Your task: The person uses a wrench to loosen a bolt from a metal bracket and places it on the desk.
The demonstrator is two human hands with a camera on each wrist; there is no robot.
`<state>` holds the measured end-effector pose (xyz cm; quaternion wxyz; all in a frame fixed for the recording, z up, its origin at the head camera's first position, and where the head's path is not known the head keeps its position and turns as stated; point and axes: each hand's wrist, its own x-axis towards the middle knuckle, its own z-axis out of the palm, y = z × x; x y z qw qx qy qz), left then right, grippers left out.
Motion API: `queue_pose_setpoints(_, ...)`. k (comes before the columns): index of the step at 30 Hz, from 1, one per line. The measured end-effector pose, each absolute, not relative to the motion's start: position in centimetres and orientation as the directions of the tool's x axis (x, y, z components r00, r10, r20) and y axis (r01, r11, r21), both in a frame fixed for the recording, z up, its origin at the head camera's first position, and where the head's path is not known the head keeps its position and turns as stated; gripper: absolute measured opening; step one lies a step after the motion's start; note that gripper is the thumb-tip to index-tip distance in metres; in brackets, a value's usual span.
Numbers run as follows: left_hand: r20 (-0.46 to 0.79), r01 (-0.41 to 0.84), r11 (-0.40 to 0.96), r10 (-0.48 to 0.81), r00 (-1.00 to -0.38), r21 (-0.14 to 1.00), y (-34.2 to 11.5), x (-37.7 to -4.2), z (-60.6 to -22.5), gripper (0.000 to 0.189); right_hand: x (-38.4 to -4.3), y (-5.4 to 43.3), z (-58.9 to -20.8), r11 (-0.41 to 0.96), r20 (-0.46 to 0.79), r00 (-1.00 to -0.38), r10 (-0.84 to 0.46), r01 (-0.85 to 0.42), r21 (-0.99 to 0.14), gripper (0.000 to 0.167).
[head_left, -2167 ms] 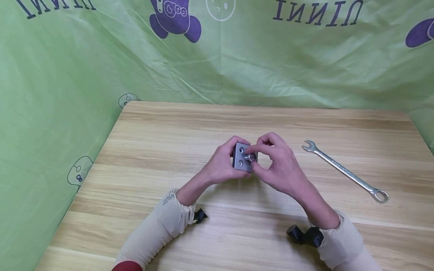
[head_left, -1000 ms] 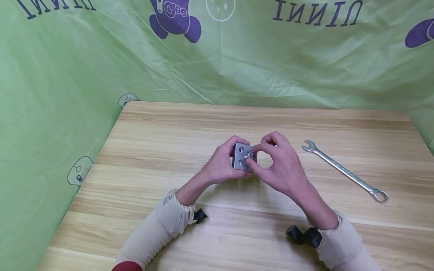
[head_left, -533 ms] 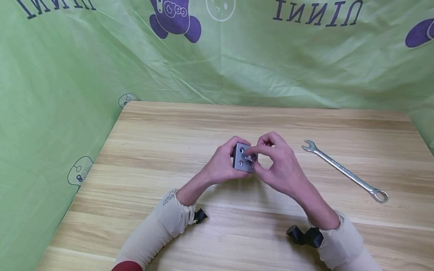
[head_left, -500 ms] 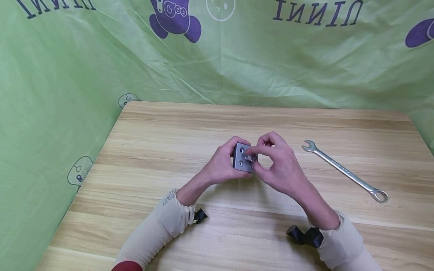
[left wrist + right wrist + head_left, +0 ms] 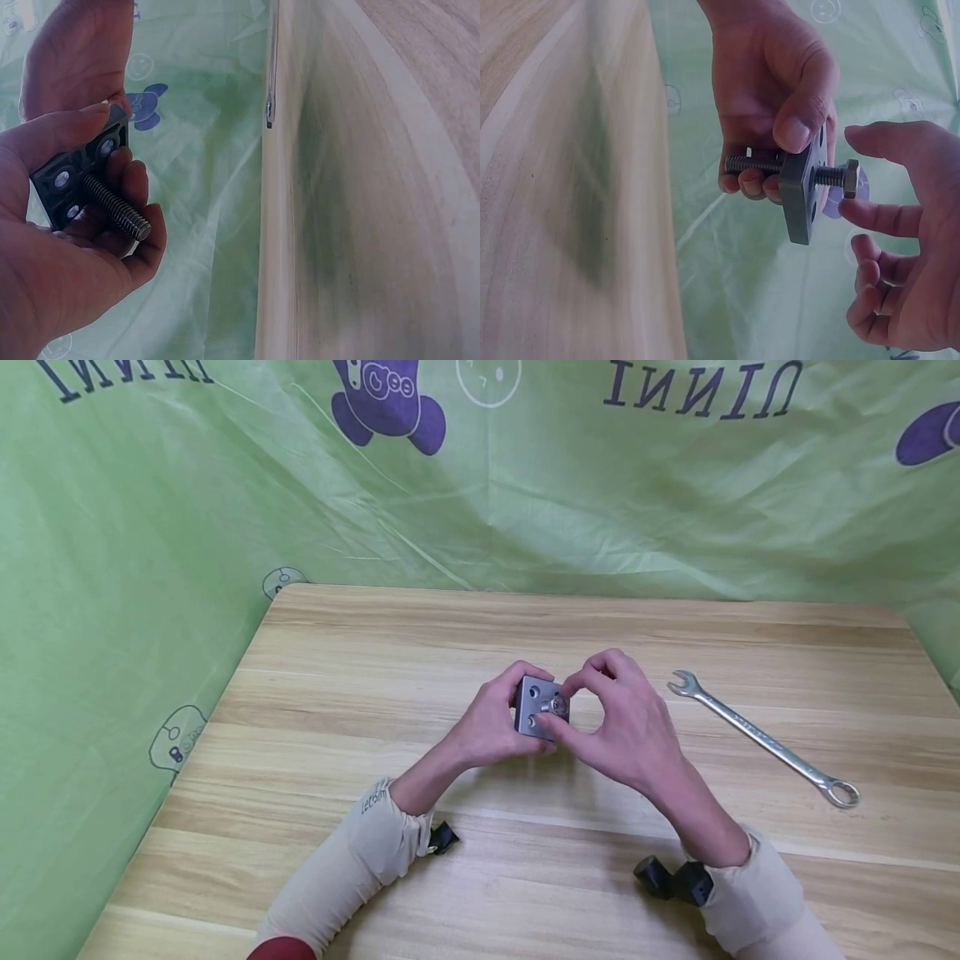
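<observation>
My left hand holds a small grey metal plate by its edges, raised over the table. A hex bolt runs through the plate's middle, its head standing off the face towards my right hand. On the other side, the long threaded shank sticks out past my left fingers. Holes show in the plate's face, and silver screws show on its back. In the right wrist view, my right thumb and index finger lie either side of the bolt head, the thumb apart from it and the index fingertip right at its edge.
A combination wrench lies slantwise on the wooden table, right of my hands. Green printed cloth hangs behind the table and along its left side. Black wrist devices sit at my sleeves.
My right thumb has shifted left and down across the bolt head, while the index finger has drawn back to the right. The left hand and the wrench have hardly moved.
</observation>
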<state>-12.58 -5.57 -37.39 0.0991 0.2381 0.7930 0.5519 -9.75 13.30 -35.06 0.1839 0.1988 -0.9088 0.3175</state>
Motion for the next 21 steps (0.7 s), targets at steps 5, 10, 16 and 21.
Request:
queue_pose_setpoints(5, 0.105, 0.267, 0.272, 0.492, -0.864, 0.925, -5.60, -12.62, -37.47, 0.069, -9.69, 13.18, -35.26, 0.738, 0.458, -0.862, -0.217, -0.452, -0.501, 0.025)
queue_pose_setpoints(10, 0.105, 0.267, 0.271, 0.494, -0.863, 0.925, -5.63, -12.65, -37.48, 0.070, -9.67, 13.07, -35.44, 0.727, 0.488, -0.845, -0.221, -0.476, -0.495, 0.021)
queue_pose_setpoints(16, 0.107, 0.267, 0.270, 0.490, -0.865, 0.925, -5.64, -12.63, -37.41, 0.071, -9.69, 13.00, -35.48, 0.696, 0.521, -0.821, -0.234, -0.516, -0.499, 0.014)
queue_pose_setpoints(21, 0.108, 0.267, 0.266, 0.491, -0.865, 0.926, -5.68, -12.67, -37.40, 0.071, -9.81, 13.10, -35.23, 0.655, 0.509, -0.821, -0.258, -0.536, -0.533, 0.013)
